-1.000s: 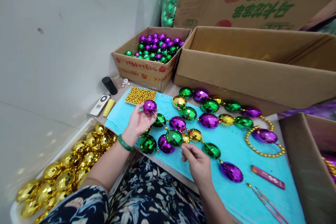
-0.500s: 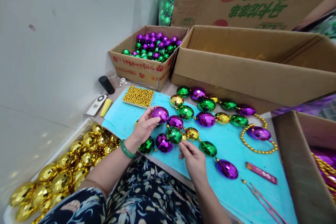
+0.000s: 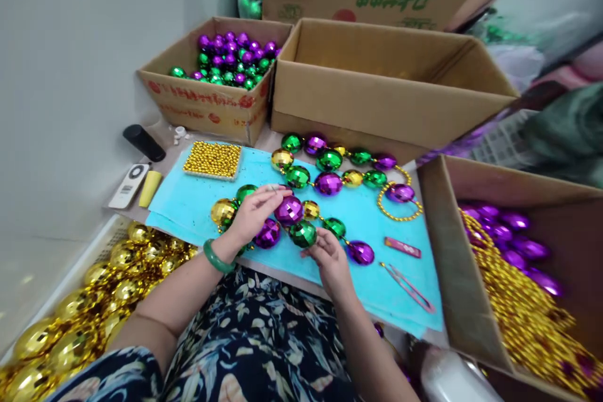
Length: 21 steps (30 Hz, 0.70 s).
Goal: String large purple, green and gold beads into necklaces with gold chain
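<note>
My left hand, with a green bangle on the wrist, is closed at the near end of a shiny purple faceted bead. My right hand pinches the right end of a green faceted bead. The two beads touch or nearly touch, above the blue mat. Around them lie more strung beads: a gold bead left of my hand, a purple bead beneath, and another purple bead at right. What sits between my fingertips is mostly hidden.
Behind the mat stand a box of small purple and green balls and a large carton. A tray of gold beads, a strung garland, tweezers and a red packet lie on the mat. Gold baubles fill a left basket.
The view has swung right, showing more of the right-hand box. The purple bead at my left hand has come down close to the green bead in my right hand.
</note>
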Each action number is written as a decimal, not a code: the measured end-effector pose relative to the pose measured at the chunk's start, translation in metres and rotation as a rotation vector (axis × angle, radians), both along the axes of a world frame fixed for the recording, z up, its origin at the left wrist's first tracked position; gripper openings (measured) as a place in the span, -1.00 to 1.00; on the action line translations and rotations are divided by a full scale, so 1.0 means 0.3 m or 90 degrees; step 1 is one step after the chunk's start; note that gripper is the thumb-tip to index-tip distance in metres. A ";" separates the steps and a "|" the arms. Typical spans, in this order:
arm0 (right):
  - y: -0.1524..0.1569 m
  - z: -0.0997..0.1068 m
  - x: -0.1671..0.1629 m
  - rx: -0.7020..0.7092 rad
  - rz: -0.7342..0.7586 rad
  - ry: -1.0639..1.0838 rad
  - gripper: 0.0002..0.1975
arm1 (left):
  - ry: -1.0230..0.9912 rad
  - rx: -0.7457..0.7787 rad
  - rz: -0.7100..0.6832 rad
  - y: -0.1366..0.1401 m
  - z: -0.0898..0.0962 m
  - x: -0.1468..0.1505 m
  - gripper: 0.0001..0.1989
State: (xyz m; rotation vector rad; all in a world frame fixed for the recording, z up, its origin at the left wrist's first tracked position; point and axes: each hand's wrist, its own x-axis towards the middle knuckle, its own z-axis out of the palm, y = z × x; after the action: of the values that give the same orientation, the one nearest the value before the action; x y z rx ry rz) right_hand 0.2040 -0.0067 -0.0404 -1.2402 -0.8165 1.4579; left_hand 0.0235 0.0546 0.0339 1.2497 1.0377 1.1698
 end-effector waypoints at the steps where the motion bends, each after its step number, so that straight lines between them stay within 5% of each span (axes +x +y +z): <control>1: -0.013 -0.010 0.016 -0.015 0.006 -0.003 -0.70 | 0.022 0.022 -0.006 0.001 0.000 0.020 -0.78; 7: -0.075 0.030 0.100 0.031 -0.106 -0.283 -0.70 | 0.040 0.062 -0.055 -0.027 0.003 0.144 -0.88; 13: -0.094 0.152 0.111 0.137 -0.067 -0.223 -0.74 | 0.059 0.183 -0.135 -0.077 0.058 0.248 -0.86; 21: -0.134 0.142 0.096 0.109 0.054 -0.149 -0.80 | -0.049 0.195 -0.071 -0.108 0.086 0.334 -0.89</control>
State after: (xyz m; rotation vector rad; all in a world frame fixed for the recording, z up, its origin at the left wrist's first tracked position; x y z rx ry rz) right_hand 0.2328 -0.0468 0.0021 -1.2723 -1.1397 1.2939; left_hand 0.1236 0.0221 0.0597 1.4677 0.7398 1.3124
